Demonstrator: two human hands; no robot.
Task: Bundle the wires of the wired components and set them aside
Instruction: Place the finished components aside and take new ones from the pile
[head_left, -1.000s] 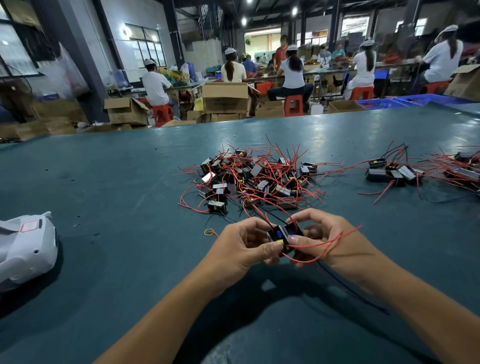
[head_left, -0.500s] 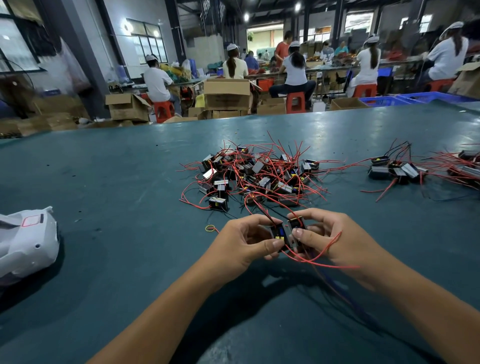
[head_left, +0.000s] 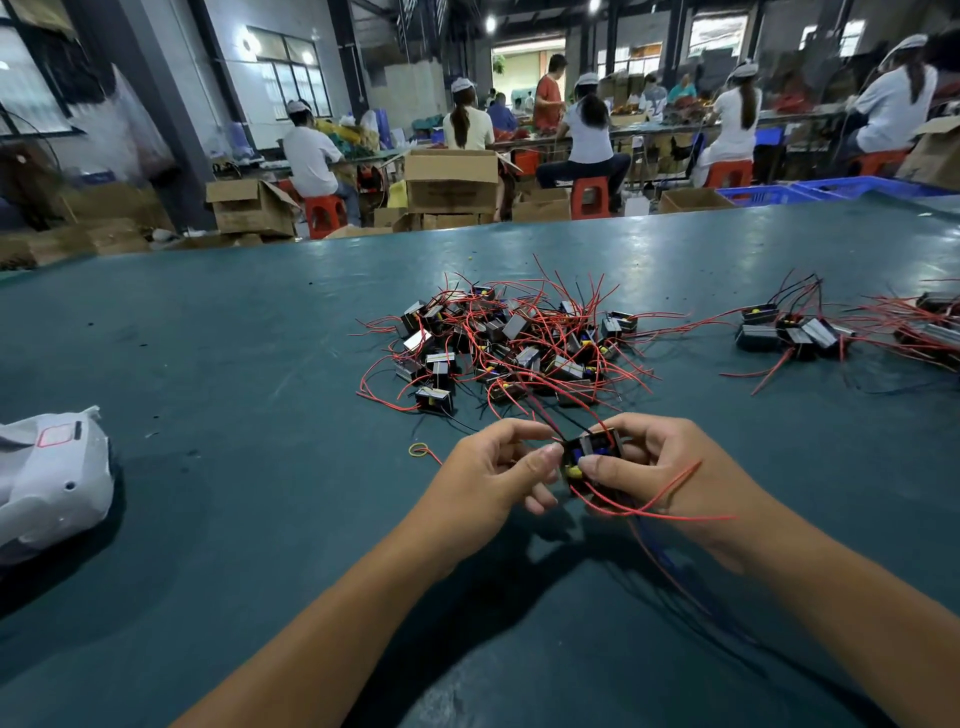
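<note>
Across the smooth teal table (head_left: 208, 338), one tangled pile of boxy black components (head_left: 498, 348) with thin red wires is spread. Nearer than that pile, one component (head_left: 592, 451) is pinched between curled fingers of the left hand (head_left: 493, 480) and right hand (head_left: 660, 467). Left of the hands lies one small yellow rubber band (head_left: 418, 450).

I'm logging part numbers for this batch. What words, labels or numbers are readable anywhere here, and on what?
None can be read.
Component held by both hands: no print can be made out.
Pile: labels too small.
Cardboard boxes: print too blurred.
White device: red outlined mark, no text.
</note>
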